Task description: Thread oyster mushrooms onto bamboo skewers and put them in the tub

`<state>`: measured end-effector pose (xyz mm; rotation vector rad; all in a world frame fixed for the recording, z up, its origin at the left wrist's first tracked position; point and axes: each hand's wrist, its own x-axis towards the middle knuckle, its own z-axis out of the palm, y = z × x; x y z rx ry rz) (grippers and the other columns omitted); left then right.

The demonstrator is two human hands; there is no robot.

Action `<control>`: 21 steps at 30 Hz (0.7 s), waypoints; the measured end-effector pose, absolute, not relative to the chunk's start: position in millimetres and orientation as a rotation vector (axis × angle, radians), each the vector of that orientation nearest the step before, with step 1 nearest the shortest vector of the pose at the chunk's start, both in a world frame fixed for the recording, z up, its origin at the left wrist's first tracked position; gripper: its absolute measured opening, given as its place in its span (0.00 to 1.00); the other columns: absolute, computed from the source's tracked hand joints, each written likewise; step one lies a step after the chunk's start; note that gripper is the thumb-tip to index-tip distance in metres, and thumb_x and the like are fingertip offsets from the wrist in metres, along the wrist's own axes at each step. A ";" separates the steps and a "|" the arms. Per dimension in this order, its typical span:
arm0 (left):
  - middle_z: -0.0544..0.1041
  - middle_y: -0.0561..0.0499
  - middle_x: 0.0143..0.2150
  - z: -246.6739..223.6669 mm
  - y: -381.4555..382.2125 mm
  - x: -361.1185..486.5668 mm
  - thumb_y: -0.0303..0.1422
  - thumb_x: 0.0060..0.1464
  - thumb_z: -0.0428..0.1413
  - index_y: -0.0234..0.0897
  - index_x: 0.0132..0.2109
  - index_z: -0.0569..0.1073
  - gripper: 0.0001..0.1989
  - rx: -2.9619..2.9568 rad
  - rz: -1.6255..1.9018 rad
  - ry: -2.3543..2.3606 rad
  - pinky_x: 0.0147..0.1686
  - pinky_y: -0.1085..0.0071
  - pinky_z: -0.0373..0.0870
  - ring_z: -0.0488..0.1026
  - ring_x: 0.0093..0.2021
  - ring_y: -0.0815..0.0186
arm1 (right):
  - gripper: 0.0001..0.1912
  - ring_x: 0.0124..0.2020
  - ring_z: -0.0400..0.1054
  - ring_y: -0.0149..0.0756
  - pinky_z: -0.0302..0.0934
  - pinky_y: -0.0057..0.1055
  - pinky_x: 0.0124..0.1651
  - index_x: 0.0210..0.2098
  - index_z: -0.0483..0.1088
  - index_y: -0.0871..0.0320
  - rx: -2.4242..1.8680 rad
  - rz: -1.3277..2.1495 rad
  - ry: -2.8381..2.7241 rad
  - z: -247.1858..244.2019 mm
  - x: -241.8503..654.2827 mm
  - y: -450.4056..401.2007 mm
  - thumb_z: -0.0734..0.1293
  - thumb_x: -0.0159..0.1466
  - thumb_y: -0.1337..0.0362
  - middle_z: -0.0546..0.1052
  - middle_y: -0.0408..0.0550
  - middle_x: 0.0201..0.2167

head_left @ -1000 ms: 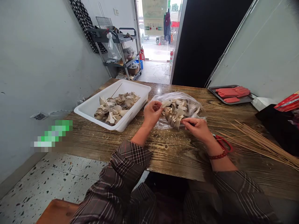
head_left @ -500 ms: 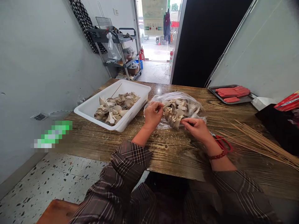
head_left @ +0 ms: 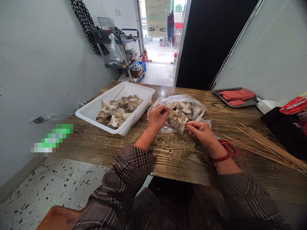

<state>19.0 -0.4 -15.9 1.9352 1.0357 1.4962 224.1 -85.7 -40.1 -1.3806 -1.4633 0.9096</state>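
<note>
We had open wood along the near side of the table (head_left: pixel 168 163), in front of both hands. Only a narrow gap ran between the white tub (head_left: pixel 129 125) and the plastic bag (head_left: pixel 200 107), and a thin stick (head_left: pixel 119 93) rose above the tub's contents. Farther right, scissors (head_left: pixel 229 147) and fanned skewers (head_left: pixel 268 145) obstructed us (low, but widely spread), with a black box (head_left: pixel 280 127) beyond.
</note>
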 end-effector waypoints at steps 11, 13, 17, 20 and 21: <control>0.74 0.52 0.31 -22.7 -2.9 27.3 0.27 0.47 0.60 0.36 0.33 0.75 0.03 1.587 1.373 0.836 0.35 0.72 0.67 0.70 0.32 0.70 | 0.21 0.17 0.58 0.27 0.53 0.25 0.22 0.31 0.76 0.61 -1.372 0.906 -1.432 -47.6 224.3 -83.8 0.67 0.59 0.47 0.71 0.42 0.18; 0.74 0.52 0.32 -21.0 -4.2 27.8 0.31 0.46 0.63 0.35 0.36 0.74 0.09 1.407 1.361 0.807 0.33 0.74 0.66 0.70 0.31 0.71 | 0.22 0.18 0.58 0.27 0.52 0.25 0.21 0.31 0.76 0.61 -1.363 0.907 -1.417 -48.7 223.0 -83.7 0.67 0.59 0.46 0.71 0.42 0.18; 0.76 0.51 0.34 -17.7 -8.4 29.4 0.41 0.45 0.65 0.34 0.42 0.75 0.19 1.184 1.242 0.773 0.31 0.74 0.65 0.69 0.31 0.71 | 0.22 0.18 0.59 0.28 0.53 0.26 0.21 0.33 0.76 0.60 -1.371 0.897 -1.403 -47.8 218.9 -84.4 0.67 0.59 0.45 0.72 0.42 0.18; 0.74 0.53 0.30 -19.2 -9.8 31.2 0.47 0.46 0.64 0.34 0.37 0.76 0.20 1.186 1.168 0.751 0.29 0.75 0.62 0.66 0.29 0.72 | 0.22 0.17 0.60 0.28 0.54 0.26 0.21 0.32 0.76 0.61 -1.377 0.877 -1.420 -44.5 214.6 -85.5 0.67 0.59 0.45 0.72 0.43 0.18; 0.73 0.53 0.28 -20.4 -9.6 31.7 0.47 0.46 0.64 0.34 0.34 0.76 0.20 1.201 1.170 0.745 0.28 0.75 0.61 0.65 0.28 0.73 | 0.22 0.17 0.60 0.28 0.54 0.26 0.21 0.31 0.76 0.61 -1.377 0.871 -1.424 -43.4 213.1 -85.9 0.67 0.58 0.45 0.72 0.43 0.18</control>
